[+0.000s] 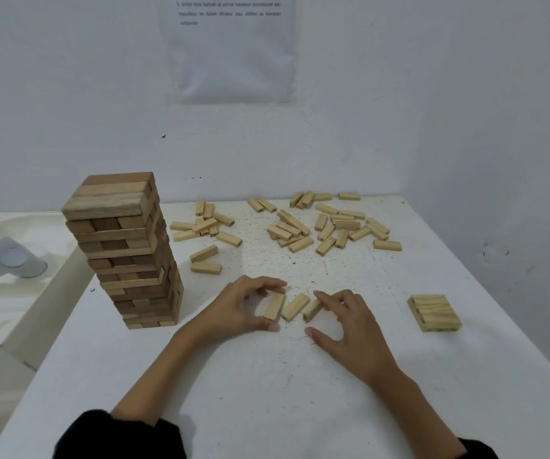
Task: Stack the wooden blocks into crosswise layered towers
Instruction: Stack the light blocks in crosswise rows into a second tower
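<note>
- Three small pale blocks lie side by side on the counter (pixel 267 392) between the two hands, long axes pointing away from the person, with narrow gaps between them.
- Left block (pixel 274 306): the left hand (pixel 234 306) pinches it lengthwise, a forefinger curled over its far end and the thumb against its near end.
- Middle block (pixel 295 307): it lies between the hands, touched by neither.
- Right block (pixel 312 309): its far half is hidden under the bent fingers of the right hand (pixel 350 323), which curl over it; the thumb lies just short of its near end.
- Flat layer (pixel 434 313): small pale blocks laid edge to edge, well to the right of the right hand.
- Tall tower (pixel 127 253): larger, darker blocks in crosswise layers, upright just left of the left hand; its top layer sits slightly skewed.
- Loose blocks (pixel 300 223): many small pale pieces scattered in clusters beyond both hands, near the wall.
- Black sleeves (pixel 118 435) cover both forearms near the bottom edge.
- White moulded tray (pixel 2 309): beyond the counter's left edge, left of the tower, holding a pale rounded object (pixel 11 260).
- Printed sheet (pixel 230 48): fixed to the wall above the loose blocks; its text is too small to read.
</note>
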{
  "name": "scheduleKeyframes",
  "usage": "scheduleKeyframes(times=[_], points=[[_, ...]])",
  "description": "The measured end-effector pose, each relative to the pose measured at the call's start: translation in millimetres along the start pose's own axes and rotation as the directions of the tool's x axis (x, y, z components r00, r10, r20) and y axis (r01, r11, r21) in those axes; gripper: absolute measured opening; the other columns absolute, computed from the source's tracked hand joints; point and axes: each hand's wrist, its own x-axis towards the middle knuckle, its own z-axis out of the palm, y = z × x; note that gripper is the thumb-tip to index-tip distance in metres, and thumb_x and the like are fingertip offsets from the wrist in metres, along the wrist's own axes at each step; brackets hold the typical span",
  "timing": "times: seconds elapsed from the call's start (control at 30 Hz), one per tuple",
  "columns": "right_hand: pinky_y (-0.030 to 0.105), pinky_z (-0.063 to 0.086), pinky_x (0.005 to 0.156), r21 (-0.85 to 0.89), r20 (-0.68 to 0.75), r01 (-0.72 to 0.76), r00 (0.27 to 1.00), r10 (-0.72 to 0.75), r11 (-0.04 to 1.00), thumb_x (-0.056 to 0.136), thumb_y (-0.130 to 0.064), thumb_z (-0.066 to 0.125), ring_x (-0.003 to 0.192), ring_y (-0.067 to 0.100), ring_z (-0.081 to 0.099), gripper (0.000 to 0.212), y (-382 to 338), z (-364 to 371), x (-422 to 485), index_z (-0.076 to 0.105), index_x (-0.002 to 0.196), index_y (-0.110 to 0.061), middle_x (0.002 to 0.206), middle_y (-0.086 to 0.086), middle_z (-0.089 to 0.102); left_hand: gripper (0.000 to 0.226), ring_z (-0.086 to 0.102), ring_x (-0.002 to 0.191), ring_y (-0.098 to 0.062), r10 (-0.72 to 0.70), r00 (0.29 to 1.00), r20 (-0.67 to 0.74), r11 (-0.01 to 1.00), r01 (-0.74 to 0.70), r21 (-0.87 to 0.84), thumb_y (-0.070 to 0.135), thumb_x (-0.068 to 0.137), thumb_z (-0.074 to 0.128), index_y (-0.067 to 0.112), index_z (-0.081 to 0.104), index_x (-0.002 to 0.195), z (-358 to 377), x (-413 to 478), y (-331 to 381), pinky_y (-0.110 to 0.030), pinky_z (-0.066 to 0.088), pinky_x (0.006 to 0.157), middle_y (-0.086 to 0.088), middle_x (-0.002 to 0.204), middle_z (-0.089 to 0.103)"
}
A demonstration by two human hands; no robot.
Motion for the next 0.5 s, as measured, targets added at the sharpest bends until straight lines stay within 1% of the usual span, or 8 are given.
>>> scheduleKeyframes(times=[0.1,0.13,0.2,0.27,0.33,0.4,0.43,0.5], points=[[0.031,0.046,0.080,-0.022,-0.049,0.012,0.999,-0.013,1.000,0.076,-0.062,0.047,0.093,0.012,0.046,0.065,-0.3,1.6,1.4,0.057,0.128,-0.024,0.098,-0.010,0.046,0.073,0.047,0.100,0.001,0.014,0.999,0.049,0.999,-0.016,0.028,0.039,0.062,0.086,0.037,0.053,0.127,0.1,12.3,-0.4,-0.010,0.036,0.082,0.017,0.114,0.060],[0.031,0.045,0.078,-0.035,-0.078,0.020,0.997,-0.023,0.999,0.078,-0.061,0.045,0.092,0.012,0.045,0.060,0.8,2.6,1.5,0.059,0.125,-0.026,0.099,-0.011,0.045,0.074,0.047,0.098,0.000,0.016,0.998,0.060,0.999,-0.019,0.050,0.046,0.059,0.085,0.038,0.054,0.126,1.8,15.8,0.2,-0.014,0.037,0.084,0.016,0.111,0.058],[0.030,0.041,0.075,-0.053,-0.110,0.017,0.994,-0.023,0.998,0.081,-0.058,0.043,0.093,0.011,0.045,0.052,1.6,3.9,1.5,0.062,0.121,-0.029,0.105,-0.010,0.049,0.074,0.044,0.094,0.000,0.012,0.998,0.068,0.994,-0.019,0.107,0.063,0.054,0.076,0.042,0.056,0.122,7.0,19.7,0.7,-0.020,0.037,0.085,0.013,0.105,0.053],[0.030,0.035,0.076,-0.071,-0.104,0.005,0.995,-0.012,0.997,0.082,-0.055,0.042,0.097,0.013,0.048,0.050,3.3,4.8,1.4,0.062,0.119,-0.030,0.108,-0.007,0.055,0.068,0.043,0.093,0.002,0.015,0.998,0.055,0.989,-0.023,0.144,0.070,0.053,0.069,0.046,0.058,0.115,11.6,18.8,0.9,-0.022,0.035,0.084,0.015,0.103,0.050],[0.031,0.032,0.076,-0.058,-0.108,-0.015,0.994,0.009,0.998,0.082,-0.048,0.043,0.098,0.016,0.051,0.046,4.4,4.6,2.2,0.063,0.119,-0.031,0.105,-0.007,0.056,0.060,0.042,0.095,0.001,0.027,0.999,0.045,0.986,-0.034,0.162,0.068,0.056,0.069,0.046,0.058,0.110,13.6,15.1,1.9,-0.024,0.035,0.085,0.017,0.105,0.049],[0.032,0.031,0.077,-0.013,-0.130,-0.040,0.991,0.038,0.999,0.080,-0.039,0.047,0.098,0.017,0.051,0.043,4.4,3.3,3.3,0.063,0.119,-0.031,0.100,-0.010,0.052,0.054,0.042,0.099,-0.002,0.036,0.998,0.056,0.985,-0.045,0.168,0.063,0.059,0.072,0.045,0.058,0.109,13.4,10.2,3.0,-0.025,0.035,0.088,0.019,0.107,0.048],[0.032,0.030,0.079,0.004,-0.131,-0.048,0.990,0.048,0.999,0.079,-0.039,0.046,0.098,0.015,0.050,0.044,3.9,2.9,3.7,0.063,0.119,-0.032,0.100,-0.012,0.050,0.054,0.042,0.101,-0.002,0.038,0.997,0.061,0.986,-0.047,0.162,0.060,0.061,0.073,0.045,0.057,0.110,12.8,7.9,2.8,-0.025,0.035,0.089,0.021,0.108,0.047],[0.032,0.028,0.081,-0.007,-0.113,-0.039,0.993,0.038,0.999,0.077,-0.046,0.041,0.099,0.011,0.045,0.049,2.5,2.5,3.6,0.062,0.120,-0.033,0.102,-0.015,0.047,0.059,0.042,0.103,0.000,0.043,0.997,0.058,0.989,-0.051,0.137,0.061,0.061,0.073,0.048,0.053,0.115,11.7,4.2,3.0,-0.025,0.035,0.091,0.024,0.109,0.048]])
